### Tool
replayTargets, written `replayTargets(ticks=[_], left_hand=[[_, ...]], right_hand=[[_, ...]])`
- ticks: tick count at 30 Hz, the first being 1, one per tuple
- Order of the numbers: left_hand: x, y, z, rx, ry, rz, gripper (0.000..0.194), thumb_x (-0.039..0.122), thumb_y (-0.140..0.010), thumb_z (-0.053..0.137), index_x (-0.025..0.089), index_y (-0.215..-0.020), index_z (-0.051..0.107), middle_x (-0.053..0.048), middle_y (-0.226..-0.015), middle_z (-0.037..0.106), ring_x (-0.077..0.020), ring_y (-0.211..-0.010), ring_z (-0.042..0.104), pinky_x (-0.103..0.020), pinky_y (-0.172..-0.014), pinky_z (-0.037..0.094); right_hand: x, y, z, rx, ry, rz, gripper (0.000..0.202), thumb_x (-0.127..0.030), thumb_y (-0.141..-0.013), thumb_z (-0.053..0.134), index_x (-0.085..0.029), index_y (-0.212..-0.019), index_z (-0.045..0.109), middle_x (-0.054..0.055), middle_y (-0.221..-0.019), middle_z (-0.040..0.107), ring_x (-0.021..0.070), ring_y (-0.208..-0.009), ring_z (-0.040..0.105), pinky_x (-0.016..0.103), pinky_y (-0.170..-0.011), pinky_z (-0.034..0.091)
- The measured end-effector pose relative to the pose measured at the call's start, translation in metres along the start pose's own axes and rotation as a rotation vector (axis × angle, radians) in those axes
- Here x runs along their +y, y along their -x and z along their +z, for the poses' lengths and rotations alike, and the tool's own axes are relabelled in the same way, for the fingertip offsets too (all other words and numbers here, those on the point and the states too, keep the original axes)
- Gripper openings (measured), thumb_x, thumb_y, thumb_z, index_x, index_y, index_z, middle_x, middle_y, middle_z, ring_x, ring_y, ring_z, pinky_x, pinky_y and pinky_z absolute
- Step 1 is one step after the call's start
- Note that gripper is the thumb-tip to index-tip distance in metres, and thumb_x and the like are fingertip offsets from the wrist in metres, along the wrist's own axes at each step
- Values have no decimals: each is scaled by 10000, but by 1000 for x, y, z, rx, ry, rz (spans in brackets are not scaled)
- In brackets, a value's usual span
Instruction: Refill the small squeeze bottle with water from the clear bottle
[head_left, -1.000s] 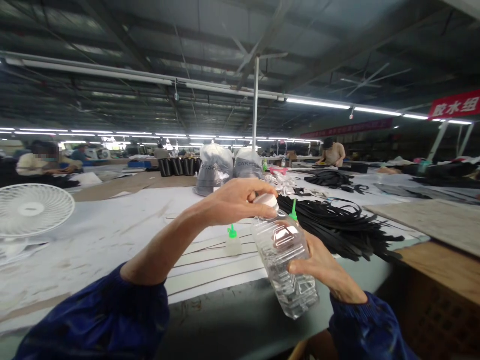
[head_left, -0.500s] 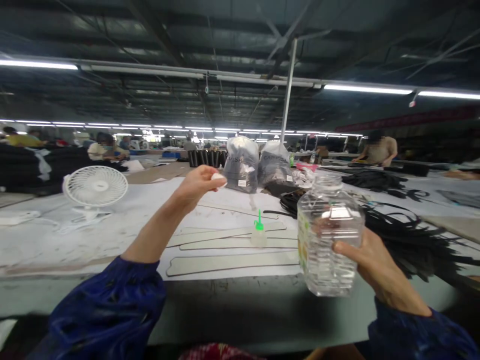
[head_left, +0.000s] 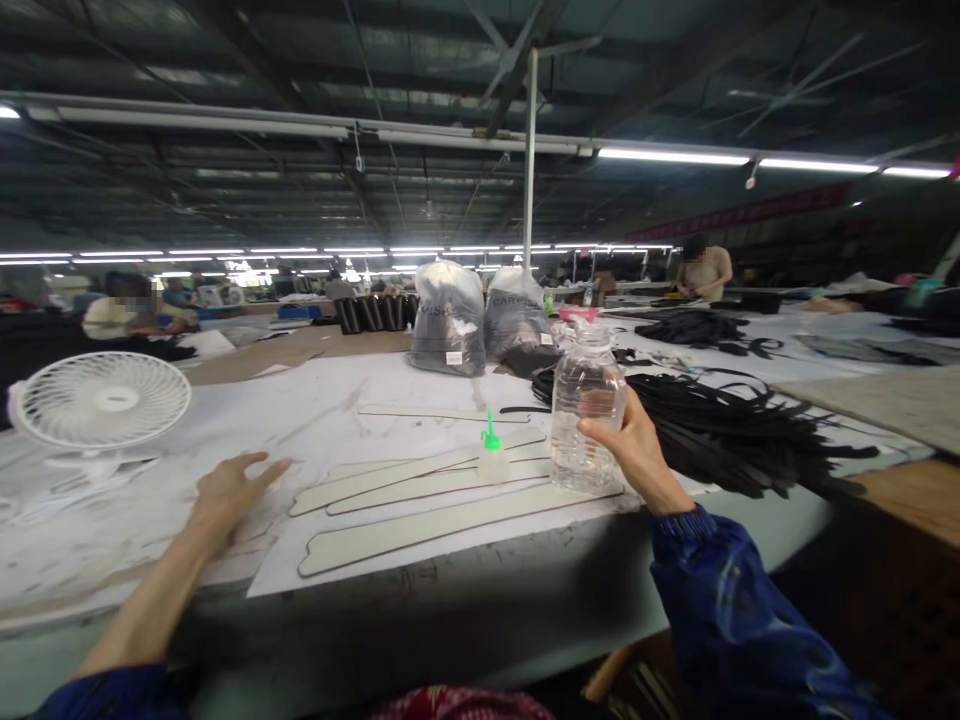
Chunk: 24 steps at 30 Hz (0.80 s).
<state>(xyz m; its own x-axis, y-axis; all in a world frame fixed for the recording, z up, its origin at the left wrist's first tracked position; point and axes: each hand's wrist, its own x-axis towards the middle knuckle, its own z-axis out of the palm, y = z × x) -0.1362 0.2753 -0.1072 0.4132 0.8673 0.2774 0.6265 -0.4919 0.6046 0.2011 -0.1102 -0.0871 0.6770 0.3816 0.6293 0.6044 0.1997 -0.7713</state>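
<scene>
My right hand [head_left: 637, 450] is wrapped round the side of a clear plastic bottle [head_left: 585, 430], upright with an uncapped mouth, over the right end of the pale strips. Its thumb lies across the front. Over the white sheet at the left, my left hand [head_left: 229, 495] has thumb and fingers apart, and nothing shows in it. Between the hands stands a small squeeze bottle [head_left: 492, 462] with a green nozzle. Several long, pale, dark-edged strips [head_left: 435, 525] lie flat around it.
A white fan [head_left: 105, 400] stands at the left. Two filled plastic bags [head_left: 448, 325] sit at the back, near a metal pole [head_left: 531, 160]. Black straps [head_left: 720, 430] are heaped at the right. Co-workers [head_left: 703, 270] are at tables farther off.
My left hand has moved down and left and opened; the small white piece it pinched no longer shows. My right hand has brought the bottle left and farther away. The view has turned right.
</scene>
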Motion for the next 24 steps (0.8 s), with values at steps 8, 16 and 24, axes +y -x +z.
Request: replayTargets(ticks=[8,16,24], left_hand=[[168,79,62,-434,399,256,531,521,-729,584,161,-1120,568,-132,-1260,587,-263,-1162,542,-327,-943,432],[234,103,145,-386,160,234,450,382,-651,691,102,-987,586,-215,-1149,595,-385,-1158,486,-415,-919,394],[228,133,122,-306,300,409,261,362,-775,556,190,-971,549,-102,-981,620,-277,-1001,574,-365,-853,422]], right_hand=[[23,-5,1,-9,7,26,1004,-510,-633,771,-190,-1440,267,170,-1284,510,282,-1041,589,459,-896,472],[-7,33,-1,368,274,-298,455,-441,-820,610,-198,-1201,551,117,-1226,527,275,-1145,497,455,-994,383],[-49,52,60,-285,423,-143,390,-490,-831,577,-189,-1076,618,27,-737,580,159,-614,517,284,-581,415]])
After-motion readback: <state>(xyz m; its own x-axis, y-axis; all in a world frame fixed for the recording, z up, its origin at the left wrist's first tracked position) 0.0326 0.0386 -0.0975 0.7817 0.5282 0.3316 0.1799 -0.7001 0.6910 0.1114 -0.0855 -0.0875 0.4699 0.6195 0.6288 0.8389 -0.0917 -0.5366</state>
